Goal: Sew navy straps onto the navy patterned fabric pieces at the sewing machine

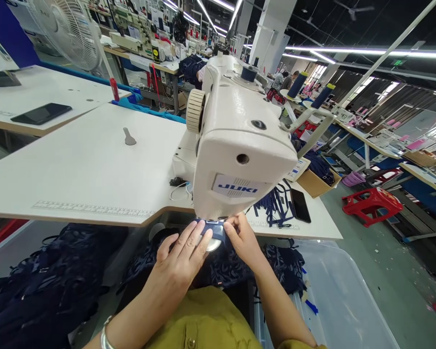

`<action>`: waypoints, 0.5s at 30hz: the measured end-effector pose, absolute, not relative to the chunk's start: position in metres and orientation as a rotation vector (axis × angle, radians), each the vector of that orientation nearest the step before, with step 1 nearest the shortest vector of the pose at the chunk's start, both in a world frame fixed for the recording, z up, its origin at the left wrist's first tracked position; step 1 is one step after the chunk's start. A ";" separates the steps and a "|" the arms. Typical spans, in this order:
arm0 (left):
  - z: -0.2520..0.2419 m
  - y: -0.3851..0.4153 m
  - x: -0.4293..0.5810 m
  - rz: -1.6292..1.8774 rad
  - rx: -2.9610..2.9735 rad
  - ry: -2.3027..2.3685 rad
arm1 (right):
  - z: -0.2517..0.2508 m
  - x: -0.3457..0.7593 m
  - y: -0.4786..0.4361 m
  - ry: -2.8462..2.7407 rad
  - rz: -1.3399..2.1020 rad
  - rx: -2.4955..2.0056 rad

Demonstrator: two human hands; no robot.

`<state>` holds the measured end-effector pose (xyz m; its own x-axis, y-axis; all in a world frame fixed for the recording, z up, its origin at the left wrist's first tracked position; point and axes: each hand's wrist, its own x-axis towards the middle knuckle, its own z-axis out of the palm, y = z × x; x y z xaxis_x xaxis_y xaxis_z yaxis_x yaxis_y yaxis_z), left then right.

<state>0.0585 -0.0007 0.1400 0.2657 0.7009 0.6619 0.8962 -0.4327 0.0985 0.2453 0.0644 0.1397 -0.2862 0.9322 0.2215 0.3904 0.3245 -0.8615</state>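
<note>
A white JUKI sewing machine (243, 145) stands before me, its head hiding the needle. Under its front edge lies a small piece of navy fabric (217, 229). My left hand (183, 254) rests on the fabric's left side with its fingers stretched out and a little apart. At the right edge, my right hand (244, 237) pinches the fabric between thumb and fingers. A round, shiny metal part (213, 245) shows just below the cloth. Dark patterned garments (232, 266) hang below the table edge, over my lap.
Navy straps (274, 206) and a black phone (300, 205) lie right of the machine. The white tabletop (94, 160) carries a grey keyhole-shaped mark. A heap of dark garments (46, 286) fills the lower left. A clear plastic bin (341, 291) stands at the lower right, near a red stool (372, 204).
</note>
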 end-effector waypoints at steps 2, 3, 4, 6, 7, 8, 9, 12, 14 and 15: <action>0.139 0.000 0.060 -0.939 -2.239 -1.470 | 0.130 0.254 0.065 -1.910 0.898 -1.180; 0.140 0.000 0.060 -0.936 -2.240 -1.471 | 0.125 0.259 0.066 -1.982 0.870 -1.191; 0.140 0.001 0.061 -0.929 -2.240 -1.473 | 0.120 0.264 0.067 -2.055 0.834 -1.201; 0.142 0.001 0.062 -0.914 -2.231 -1.485 | 0.112 0.276 0.069 -2.140 0.794 -1.223; 0.144 0.001 0.063 -0.916 -2.220 -1.488 | 0.110 0.282 0.069 -2.134 0.809 -1.242; 0.145 0.000 0.062 -0.928 -2.212 -1.484 | 0.110 0.288 0.068 -2.102 0.849 -1.267; 0.146 -0.001 0.060 -0.956 -2.212 -1.464 | 0.112 0.293 0.067 -2.051 0.906 -1.298; 0.149 -0.003 0.048 -1.083 -2.291 -1.408 | 0.130 0.304 0.058 -1.850 1.116 -1.372; 0.149 -0.003 0.034 -1.200 -2.271 -1.413 | 0.151 0.303 0.050 -1.787 1.219 -1.330; 0.148 -0.002 0.025 -1.242 -2.209 -1.435 | 0.161 0.299 0.046 -1.799 1.236 -1.282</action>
